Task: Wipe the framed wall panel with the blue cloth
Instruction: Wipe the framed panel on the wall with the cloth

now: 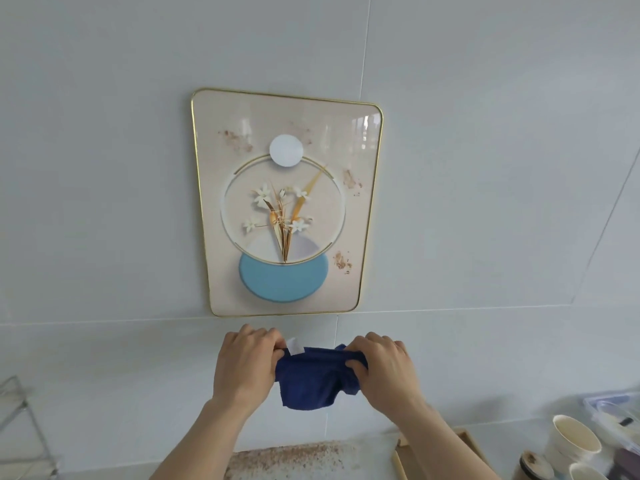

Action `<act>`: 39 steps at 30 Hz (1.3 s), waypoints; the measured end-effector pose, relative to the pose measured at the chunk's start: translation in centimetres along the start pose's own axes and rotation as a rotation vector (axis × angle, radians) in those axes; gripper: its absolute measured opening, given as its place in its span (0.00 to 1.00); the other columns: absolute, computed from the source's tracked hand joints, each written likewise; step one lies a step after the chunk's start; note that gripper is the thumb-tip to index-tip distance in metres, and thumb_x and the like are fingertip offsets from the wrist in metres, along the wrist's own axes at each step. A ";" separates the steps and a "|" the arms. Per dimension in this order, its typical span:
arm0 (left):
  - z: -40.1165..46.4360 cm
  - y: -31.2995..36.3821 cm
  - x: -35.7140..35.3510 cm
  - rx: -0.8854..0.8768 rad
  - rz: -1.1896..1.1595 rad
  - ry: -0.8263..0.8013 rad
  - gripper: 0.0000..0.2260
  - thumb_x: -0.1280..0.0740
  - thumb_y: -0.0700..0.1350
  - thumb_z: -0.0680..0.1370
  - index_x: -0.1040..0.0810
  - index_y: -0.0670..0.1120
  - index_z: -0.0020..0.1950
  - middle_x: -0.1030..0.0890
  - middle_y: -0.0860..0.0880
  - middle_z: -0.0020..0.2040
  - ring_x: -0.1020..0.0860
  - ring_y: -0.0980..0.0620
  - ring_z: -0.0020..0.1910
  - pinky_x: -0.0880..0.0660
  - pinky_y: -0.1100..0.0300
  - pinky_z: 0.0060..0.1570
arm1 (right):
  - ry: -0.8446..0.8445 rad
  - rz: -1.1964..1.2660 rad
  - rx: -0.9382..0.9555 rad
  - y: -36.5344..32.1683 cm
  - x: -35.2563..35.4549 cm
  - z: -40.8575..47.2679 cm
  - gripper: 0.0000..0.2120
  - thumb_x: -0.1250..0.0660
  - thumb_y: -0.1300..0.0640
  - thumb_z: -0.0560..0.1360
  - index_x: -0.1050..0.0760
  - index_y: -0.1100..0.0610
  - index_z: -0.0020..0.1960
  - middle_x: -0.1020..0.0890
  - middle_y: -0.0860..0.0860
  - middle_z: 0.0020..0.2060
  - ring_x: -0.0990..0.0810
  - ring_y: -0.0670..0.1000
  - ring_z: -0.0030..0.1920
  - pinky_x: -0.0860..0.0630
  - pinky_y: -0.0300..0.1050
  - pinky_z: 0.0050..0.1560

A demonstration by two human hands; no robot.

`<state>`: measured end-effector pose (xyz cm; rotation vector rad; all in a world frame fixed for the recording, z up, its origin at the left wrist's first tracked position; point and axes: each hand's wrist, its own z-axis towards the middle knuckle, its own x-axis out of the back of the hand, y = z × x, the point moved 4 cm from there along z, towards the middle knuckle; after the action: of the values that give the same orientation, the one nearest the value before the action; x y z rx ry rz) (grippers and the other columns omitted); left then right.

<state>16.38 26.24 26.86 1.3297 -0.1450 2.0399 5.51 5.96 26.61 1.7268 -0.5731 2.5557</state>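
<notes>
A gold-framed wall panel (346, 157) hangs on the white tiled wall, showing a flower picture with a pale blue disc. Brown smudges mark its glass at the upper left, right middle and lower right. Just below the panel, both my hands hold a dark blue cloth (311, 382) stretched between them. My left hand (246, 365) grips its left end, where a white label sticks up. My right hand (384, 368) pinches the right end. The cloth hangs apart from the panel and does not touch it.
A counter below carries brown crumbs or stains (294, 459). At the right stand pale cups (575, 441), a wooden tray (467, 445) and a plastic container (613, 410). A wire rack (20, 420) stands at the far left.
</notes>
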 end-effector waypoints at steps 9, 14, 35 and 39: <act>2.6 0.9 2.0 0.035 -0.440 0.010 0.05 0.33 0.45 0.82 0.21 0.55 0.53 0.19 0.61 0.51 0.22 0.55 0.52 0.24 0.58 0.51 | 0.041 1.137 -0.511 -1.2 1.7 1.9 0.05 0.34 0.60 0.83 0.22 0.58 0.57 0.13 0.58 0.49 0.13 0.59 0.49 0.16 0.60 0.56; 3.8 4.1 2.3 0.013 -0.647 0.030 0.05 0.33 0.45 0.82 0.23 0.56 0.52 0.18 0.64 0.48 0.20 0.61 0.52 0.27 0.71 0.47 | 0.078 1.602 -0.519 -1.8 1.8 3.4 0.19 0.33 0.50 0.83 0.24 0.65 0.65 0.16 0.65 0.59 0.16 0.66 0.60 0.18 0.69 0.60; 11.3 5.8 1.8 -0.322 0.124 0.415 0.27 0.44 0.49 0.85 0.43 0.45 0.84 0.46 0.46 0.85 0.51 0.46 0.85 0.47 0.41 0.82 | 0.798 0.442 0.178 -2.2 3.9 9.0 0.24 0.31 0.72 0.71 0.26 0.48 0.59 0.22 0.45 0.58 0.19 0.53 0.54 0.17 0.54 0.42; 12.9 4.9 0.8 -0.309 0.232 0.473 0.26 0.49 0.50 0.86 0.46 0.46 0.84 0.47 0.46 0.85 0.51 0.44 0.85 0.47 0.39 0.82 | 0.853 0.084 0.245 -1.4 1.4 10.3 0.20 0.30 0.66 0.75 0.20 0.53 0.65 0.19 0.53 0.67 0.21 0.57 0.66 0.22 0.60 0.62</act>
<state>23.13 17.24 34.87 0.6449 -0.3955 2.3518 14.46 3.88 31.60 0.4893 -0.2858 3.1330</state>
